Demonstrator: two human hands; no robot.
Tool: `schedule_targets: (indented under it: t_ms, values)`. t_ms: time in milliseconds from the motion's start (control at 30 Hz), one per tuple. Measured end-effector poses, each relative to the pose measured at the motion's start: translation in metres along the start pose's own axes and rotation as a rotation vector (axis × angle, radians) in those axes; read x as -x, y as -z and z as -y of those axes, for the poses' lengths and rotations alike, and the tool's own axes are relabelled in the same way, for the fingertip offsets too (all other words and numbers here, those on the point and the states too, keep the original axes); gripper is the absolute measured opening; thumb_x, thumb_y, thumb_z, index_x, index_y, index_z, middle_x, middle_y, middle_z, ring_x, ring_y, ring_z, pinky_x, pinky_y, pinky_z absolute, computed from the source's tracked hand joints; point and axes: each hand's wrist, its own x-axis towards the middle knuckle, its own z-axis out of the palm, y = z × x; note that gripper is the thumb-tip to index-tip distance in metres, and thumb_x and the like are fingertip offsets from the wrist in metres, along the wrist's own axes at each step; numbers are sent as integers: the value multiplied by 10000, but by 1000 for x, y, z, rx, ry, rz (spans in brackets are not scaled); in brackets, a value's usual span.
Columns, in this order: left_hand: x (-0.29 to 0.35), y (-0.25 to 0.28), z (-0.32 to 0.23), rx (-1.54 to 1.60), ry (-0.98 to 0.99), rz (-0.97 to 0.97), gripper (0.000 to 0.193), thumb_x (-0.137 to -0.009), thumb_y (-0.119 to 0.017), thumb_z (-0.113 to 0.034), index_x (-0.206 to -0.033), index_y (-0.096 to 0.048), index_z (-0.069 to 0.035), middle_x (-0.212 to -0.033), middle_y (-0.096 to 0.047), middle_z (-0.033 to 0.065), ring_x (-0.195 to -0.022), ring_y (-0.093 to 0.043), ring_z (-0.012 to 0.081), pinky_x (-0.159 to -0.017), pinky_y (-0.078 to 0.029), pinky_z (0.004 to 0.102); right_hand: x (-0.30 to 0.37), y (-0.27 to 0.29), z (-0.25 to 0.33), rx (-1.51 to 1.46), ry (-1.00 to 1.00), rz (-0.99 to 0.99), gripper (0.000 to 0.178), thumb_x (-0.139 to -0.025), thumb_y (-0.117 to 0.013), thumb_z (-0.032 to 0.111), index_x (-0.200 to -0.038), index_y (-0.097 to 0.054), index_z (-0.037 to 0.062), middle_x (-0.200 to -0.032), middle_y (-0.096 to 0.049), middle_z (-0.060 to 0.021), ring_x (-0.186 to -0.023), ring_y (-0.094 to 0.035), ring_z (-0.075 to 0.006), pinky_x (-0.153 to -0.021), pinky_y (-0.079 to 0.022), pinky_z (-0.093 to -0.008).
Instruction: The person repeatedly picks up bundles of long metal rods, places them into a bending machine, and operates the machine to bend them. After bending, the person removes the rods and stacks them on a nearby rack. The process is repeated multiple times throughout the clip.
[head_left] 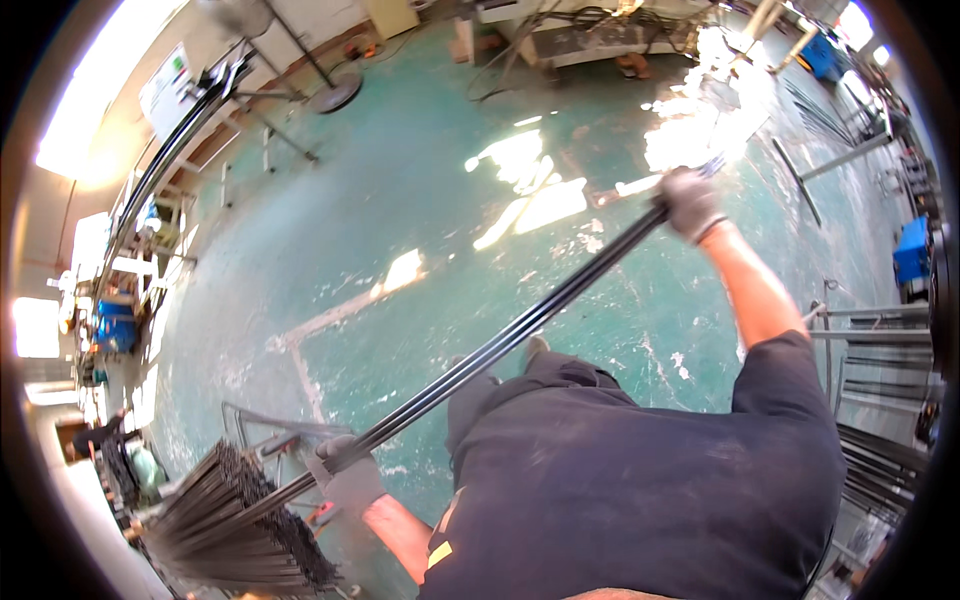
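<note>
A small bunch of long, dark metal bars runs slantwise across my front, from low on the left to high on the right. My left hand, in a grey glove, is closed around the bars near their lower part. Farther out, with the arm stretched to the right, my gloved right hand grips them near the upper end. Beyond that hand the bar tips fade into bright glare. Just past my left hand lies a thick stack of similar dark bars; the held bars' lower ends overlap it in view, and I cannot tell whether they touch.
A grey metal frame stands by the stack. Racks with long bars are at my right, with a blue box beyond. A low bench with cables and a round-based stand are far off. Sunlit patches mark the green floor.
</note>
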Motion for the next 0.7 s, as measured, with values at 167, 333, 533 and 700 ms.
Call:
schedule_targets:
  t_ms: [167,333,533,700]
  values:
    - [-22,-59,110,-133,-43,-63,263,-1021,-612,-281,-920,-593,-39,-824,-607,55,-758,-601,242,-831,-542,417,-72,-18,110,-293,297,-387,260,-820,-721,306,-659,-601,141,-644,-587,-43,-652,-622,-260,-669,-500,-439]
    - [-63,-94,227,-257,77,97,245,-993,-623,-240,-868,-617,-30,-802,-640,82,-789,-635,269,-963,-521,521,-152,-55,-8,-258,247,-423,329,-837,-767,356,-674,-594,129,-695,-601,-55,-730,-614,-274,-731,-481,-421]
    - [-113,-131,311,-354,-26,119,283,-1006,-620,-301,-912,-595,-35,-813,-604,75,-809,-625,271,-964,-524,500,-228,-84,-200,-113,25,-279,284,-874,-759,329,-757,-636,102,-820,-643,-105,-947,-622,-340,-928,-492,-467]
    - [-78,-235,383,-206,9,-26,300,-1045,-592,-319,-950,-570,-36,-827,-597,64,-802,-616,245,-929,-545,452,-269,-93,-361,31,-316,-28,136,-872,-742,252,-975,-738,165,-1112,-691,-108,-1201,-579,-326,-1065,-445,-439]
